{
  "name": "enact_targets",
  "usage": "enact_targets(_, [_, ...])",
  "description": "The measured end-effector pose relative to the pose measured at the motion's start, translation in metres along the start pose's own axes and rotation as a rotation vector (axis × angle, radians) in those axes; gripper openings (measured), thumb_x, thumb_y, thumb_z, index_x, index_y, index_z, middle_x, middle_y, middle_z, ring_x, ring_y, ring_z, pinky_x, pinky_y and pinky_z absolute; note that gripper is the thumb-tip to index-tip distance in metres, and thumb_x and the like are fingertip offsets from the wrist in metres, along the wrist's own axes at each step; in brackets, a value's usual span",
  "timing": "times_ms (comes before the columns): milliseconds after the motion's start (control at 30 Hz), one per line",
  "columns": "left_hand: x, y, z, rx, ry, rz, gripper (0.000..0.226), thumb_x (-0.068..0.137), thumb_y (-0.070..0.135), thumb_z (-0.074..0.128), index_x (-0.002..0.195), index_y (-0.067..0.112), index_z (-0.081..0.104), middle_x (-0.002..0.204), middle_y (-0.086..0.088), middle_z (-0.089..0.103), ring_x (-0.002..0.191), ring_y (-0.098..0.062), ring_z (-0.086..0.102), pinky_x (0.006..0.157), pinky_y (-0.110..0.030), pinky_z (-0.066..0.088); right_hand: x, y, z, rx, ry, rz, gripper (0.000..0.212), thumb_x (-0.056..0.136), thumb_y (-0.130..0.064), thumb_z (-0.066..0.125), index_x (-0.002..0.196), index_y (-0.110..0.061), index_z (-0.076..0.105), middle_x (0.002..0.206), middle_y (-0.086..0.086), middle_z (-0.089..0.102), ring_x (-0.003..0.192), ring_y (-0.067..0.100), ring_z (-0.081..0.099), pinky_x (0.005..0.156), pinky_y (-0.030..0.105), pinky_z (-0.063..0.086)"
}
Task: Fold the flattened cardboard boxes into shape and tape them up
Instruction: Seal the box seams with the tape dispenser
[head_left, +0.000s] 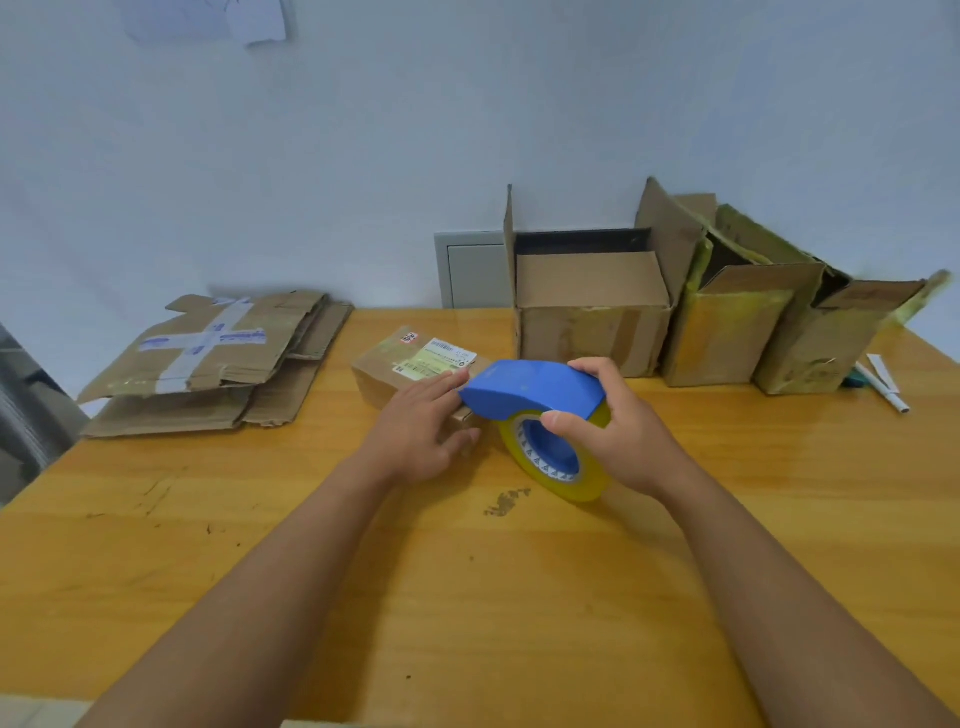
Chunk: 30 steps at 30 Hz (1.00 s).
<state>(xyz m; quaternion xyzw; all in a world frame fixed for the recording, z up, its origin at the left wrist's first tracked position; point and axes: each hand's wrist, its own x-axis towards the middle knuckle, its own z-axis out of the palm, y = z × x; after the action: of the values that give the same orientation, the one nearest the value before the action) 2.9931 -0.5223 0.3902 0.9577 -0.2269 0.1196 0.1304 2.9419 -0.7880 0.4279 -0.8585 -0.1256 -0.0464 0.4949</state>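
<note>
- Head view: right hand (618, 431) grips blue tape dispenser (535, 389), nose at small box (415, 371) mid-table.
- Left hand (421, 431) fingers straight, pressing flat on the box's near end.
- Flattened cardboard (208, 364) stacked far left; three open boxes (727, 312) behind.

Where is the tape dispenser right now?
In the head view the blue tape dispenser sits centre-right over the wooden table, gripped by the right hand, its nose at the small labelled box that the left hand steadies.
</note>
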Motion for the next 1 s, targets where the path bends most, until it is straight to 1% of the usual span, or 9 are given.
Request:
enact_targets(133, [-0.002, 0.003, 0.001, 0.034, -0.001, -0.029, 0.067, 0.097, 0.049, 0.054, 0.156, 0.028, 0.029, 0.163, 0.008, 0.024, 0.151, -0.012, 0.016, 0.120, -0.033, 0.011, -0.012, 0.004, -0.017, -0.023, 0.010, -0.001, 0.060, 0.069, -0.072, 0.062, 0.122, -0.049, 0.042, 0.111, -0.021, 0.053, 0.094, 0.003, 0.058, 0.070, 0.022, 0.047])
enact_targets(233, [-0.001, 0.004, 0.002, 0.057, -0.014, -0.043, 0.067, 0.098, 0.051, 0.050, 0.157, 0.029, 0.026, 0.164, 0.009, 0.020, 0.151, -0.013, 0.012, 0.120, -0.033, 0.007, -0.024, 0.009, -0.031, -0.032, 0.006, 0.020, 0.062, 0.067, -0.076, 0.059, 0.122, -0.052, 0.043, 0.112, -0.023, 0.053, 0.094, 0.001, 0.058, 0.069, 0.020, 0.045])
enact_targets(333, [-0.001, 0.005, 0.002, 0.094, -0.038, -0.038, 0.067, 0.099, 0.052, 0.046, 0.158, 0.031, 0.021, 0.165, 0.008, 0.016, 0.152, -0.013, 0.009, 0.121, -0.034, 0.004, -0.023, 0.007, -0.031, -0.086, -0.039, 0.034, 0.059, 0.073, -0.074, 0.058, 0.124, -0.053, 0.039, 0.113, -0.017, 0.052, 0.095, 0.008, 0.058, 0.072, 0.027, 0.049])
enact_targets(400, [-0.002, 0.004, 0.001, 0.113, -0.053, -0.030, 0.067, 0.100, 0.053, 0.044, 0.158, 0.033, 0.018, 0.165, 0.008, 0.015, 0.152, -0.014, 0.008, 0.121, -0.035, 0.005, -0.020, 0.003, -0.028, -0.133, -0.073, 0.041, 0.057, 0.077, -0.072, 0.058, 0.125, -0.051, 0.036, 0.112, -0.012, 0.052, 0.093, 0.012, 0.058, 0.071, 0.029, 0.050])
enact_targets(467, [-0.001, 0.004, 0.000, 0.120, -0.069, -0.024, 0.066, 0.100, 0.054, 0.043, 0.158, 0.036, 0.017, 0.165, 0.008, 0.015, 0.152, -0.015, 0.009, 0.121, -0.036, 0.006, -0.018, 0.000, -0.029, -0.157, -0.083, 0.042, 0.053, 0.080, -0.069, 0.059, 0.123, -0.051, 0.034, 0.110, -0.012, 0.051, 0.090, 0.012, 0.058, 0.067, 0.026, 0.048])
enact_targets(600, [0.005, 0.003, -0.003, 0.118, -0.085, -0.013, 0.063, 0.100, 0.051, 0.044, 0.157, 0.040, 0.018, 0.165, 0.008, 0.015, 0.152, -0.016, 0.010, 0.123, -0.039, 0.009, -0.021, -0.004, -0.035, -0.181, -0.091, 0.039, 0.053, 0.076, -0.073, 0.056, 0.118, -0.053, 0.032, 0.105, -0.016, 0.050, 0.085, 0.011, 0.059, 0.062, 0.021, 0.044])
enact_targets(767, [0.009, -0.001, -0.004, 0.097, -0.096, -0.020, 0.063, 0.101, 0.048, 0.046, 0.157, 0.037, 0.020, 0.165, 0.008, 0.015, 0.153, -0.017, 0.009, 0.123, -0.038, 0.006, -0.022, -0.007, -0.032, -0.210, -0.114, 0.045, 0.049, 0.088, -0.062, 0.062, 0.123, -0.045, 0.033, 0.106, -0.010, 0.051, 0.086, 0.013, 0.059, 0.064, 0.025, 0.047])
enact_targets(900, [0.011, -0.002, -0.003, 0.098, -0.090, -0.031, 0.063, 0.100, 0.047, 0.047, 0.157, 0.037, 0.020, 0.165, 0.008, 0.016, 0.153, -0.017, 0.009, 0.123, -0.038, 0.007, -0.024, -0.013, -0.034, -0.235, -0.111, 0.047, 0.060, 0.076, -0.073, 0.057, 0.124, -0.047, 0.034, 0.106, -0.013, 0.051, 0.087, 0.012, 0.059, 0.065, 0.025, 0.049])
enact_targets(1000, [0.012, -0.002, -0.001, 0.093, -0.078, -0.039, 0.063, 0.100, 0.047, 0.047, 0.156, 0.037, 0.021, 0.165, 0.008, 0.017, 0.152, -0.018, 0.010, 0.123, -0.039, 0.008, -0.024, -0.011, -0.035, -0.255, -0.096, 0.038, 0.057, 0.081, -0.070, 0.062, 0.127, -0.048, 0.036, 0.110, -0.013, 0.051, 0.089, 0.012, 0.059, 0.069, 0.028, 0.052])
